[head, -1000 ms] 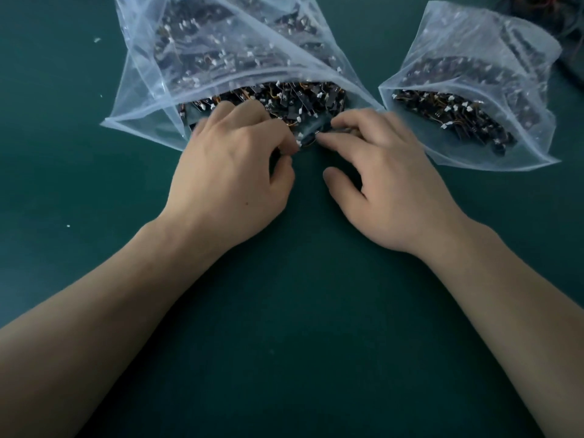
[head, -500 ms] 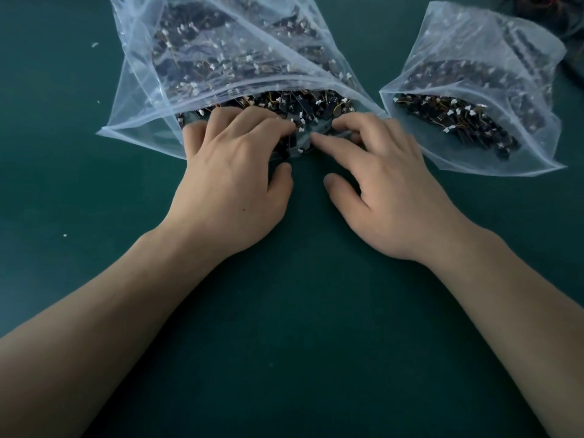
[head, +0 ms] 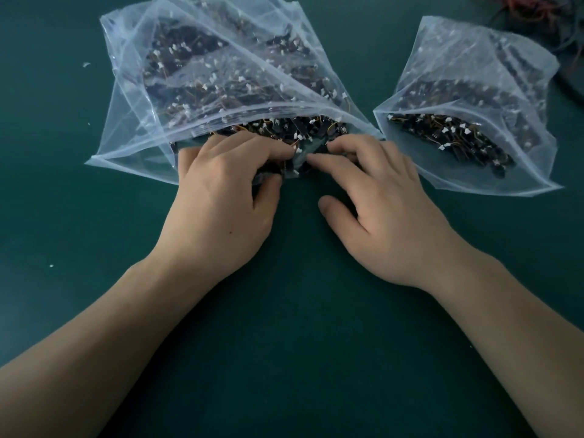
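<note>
A large clear zip bag [head: 132, 121] lies on the green table with its mouth towards me, full of small black parts [head: 303, 128] with thin wires and white plugs. My left hand [head: 221, 197] reaches into the mouth. Its fingers curl over a clump of the black parts and the thumb presses up from below. My right hand [head: 379, 197] rests at the right side of the same mouth. The bent fingers touch the bag's lower lip and the parts, the index finger points left, and the thumb lies apart on the table.
A smaller clear bag [head: 493, 90] of the same parts lies open to the right, close to my right hand. A tangle of dark and red wires [head: 543, 14] sits at the far right corner. Tiny white scraps [head: 85, 64] dot the green table [head: 284, 343].
My left hand's fingers have gone deeper into the bag mouth and its thumb has closed up under a clump of parts. My right hand has stayed at the mouth, its index finger reaching left.
</note>
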`<state>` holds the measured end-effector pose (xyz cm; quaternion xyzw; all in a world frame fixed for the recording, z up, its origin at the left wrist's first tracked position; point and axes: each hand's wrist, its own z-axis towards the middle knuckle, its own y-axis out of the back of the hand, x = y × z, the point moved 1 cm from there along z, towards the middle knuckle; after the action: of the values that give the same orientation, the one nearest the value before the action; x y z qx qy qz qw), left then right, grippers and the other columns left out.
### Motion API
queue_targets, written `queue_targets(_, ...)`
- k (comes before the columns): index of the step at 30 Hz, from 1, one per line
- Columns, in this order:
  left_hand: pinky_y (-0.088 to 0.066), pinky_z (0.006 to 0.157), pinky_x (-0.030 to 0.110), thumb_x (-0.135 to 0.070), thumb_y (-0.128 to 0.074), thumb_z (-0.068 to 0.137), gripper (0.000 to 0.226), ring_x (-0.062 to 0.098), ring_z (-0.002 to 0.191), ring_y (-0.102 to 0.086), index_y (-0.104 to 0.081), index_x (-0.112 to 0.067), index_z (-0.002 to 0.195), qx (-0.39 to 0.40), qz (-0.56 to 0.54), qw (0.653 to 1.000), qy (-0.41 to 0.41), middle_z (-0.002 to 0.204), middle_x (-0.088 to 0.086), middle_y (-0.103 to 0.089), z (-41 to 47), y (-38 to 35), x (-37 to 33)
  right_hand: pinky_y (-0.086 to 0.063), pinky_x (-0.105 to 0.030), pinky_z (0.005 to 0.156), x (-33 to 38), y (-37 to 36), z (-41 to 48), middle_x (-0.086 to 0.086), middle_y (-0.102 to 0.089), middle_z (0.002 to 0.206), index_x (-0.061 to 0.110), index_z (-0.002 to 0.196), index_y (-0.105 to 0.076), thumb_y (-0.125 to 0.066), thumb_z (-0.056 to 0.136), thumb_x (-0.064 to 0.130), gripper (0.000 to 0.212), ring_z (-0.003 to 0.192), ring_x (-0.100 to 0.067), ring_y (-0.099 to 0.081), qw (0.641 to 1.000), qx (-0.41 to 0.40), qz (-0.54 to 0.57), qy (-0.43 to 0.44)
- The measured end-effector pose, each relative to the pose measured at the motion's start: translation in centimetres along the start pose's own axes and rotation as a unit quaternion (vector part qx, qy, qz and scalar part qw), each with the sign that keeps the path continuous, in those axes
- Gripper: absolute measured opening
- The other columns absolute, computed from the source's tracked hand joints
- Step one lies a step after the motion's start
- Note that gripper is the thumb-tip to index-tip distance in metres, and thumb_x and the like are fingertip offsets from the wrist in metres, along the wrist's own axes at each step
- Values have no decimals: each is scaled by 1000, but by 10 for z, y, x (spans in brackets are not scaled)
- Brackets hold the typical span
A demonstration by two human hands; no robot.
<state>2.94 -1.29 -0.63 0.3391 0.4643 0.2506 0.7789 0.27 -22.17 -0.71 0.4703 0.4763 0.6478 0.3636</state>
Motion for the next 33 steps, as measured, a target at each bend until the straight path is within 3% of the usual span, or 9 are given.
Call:
queue_targets(3, -29, 99, 36, -12, -69, 95, 34, 20, 117, -58, -71, -28, 126, 17, 35, 999, 2, 123, -15, -66, -3, -3, 0, -15, -25, 114, -1, 0, -1, 5, -42, 148, 26, 149, -51, -44, 102, 43, 51, 139, -19, -35, 1000, -3, 1, -1)
queue_targets(5, -24, 96, 32, -13, -69, 96, 34, 20, 117, -56, -71, -28, 126, 25, 46, 999, 2, 125, -14, -64, -4, -4, -1, -16, -26, 113, -1, -1, -1, 5, -42, 147, 26, 149, -51, -44, 102, 44, 51, 139, -19, -36, 1000, -4, 2, 0)
queue_targets(13, -22, 102, 33, -31, -52, 99, 41, 21, 127, -45, -63, -30, 138, 73, 92, 993, -2, 137, -11, -53, -10, -3, -4, -20, -39, 117, 3, -3, -5, 2, -39, 151, 29, 158, -43, -35, 103, 49, 59, 141, -22, -35, 1000, 9, -28, -9)
queue_targets(20, -29, 112, 47, -26, -45, 105, 46, 27, 134, -36, -50, -23, 150, 131, 118, 984, 14, 148, -2, -44, -13, -3, -15, -25, -45, 118, 9, 0, -16, 1, -31, 162, 27, 162, -35, -34, 105, 53, 63, 147, -25, -32, 998, 32, -46, -32)
queue_targets(24, -28, 108, 43, -30, -46, 102, 47, 26, 131, -38, -52, -23, 148, 111, 112, 987, -6, 144, -4, -46, -13, -5, -9, -23, -43, 119, 9, -4, -16, 2, -31, 162, 27, 162, -35, -34, 105, 54, 63, 148, -23, -31, 998, 31, -42, -23)
queue_targets(29, -24, 103, 32, -18, -67, 99, 41, 20, 127, -50, -64, -24, 139, 64, 43, 997, 6, 135, -9, -57, -7, 0, -4, -22, -41, 120, 8, 0, -11, 3, -34, 156, 30, 163, -33, -36, 103, 56, 65, 146, -21, -31, 999, 28, -30, -31)
queue_targets(33, -40, 108, 44, -11, -74, 95, 33, 16, 120, -61, -73, -25, 125, 10, -6, 1000, -8, 123, -15, -64, -4, 1, 1, -21, -39, 120, 6, 0, -6, 4, -37, 149, 33, 159, -41, -35, 102, 58, 62, 142, -20, -33, 999, 25, -18, -19)
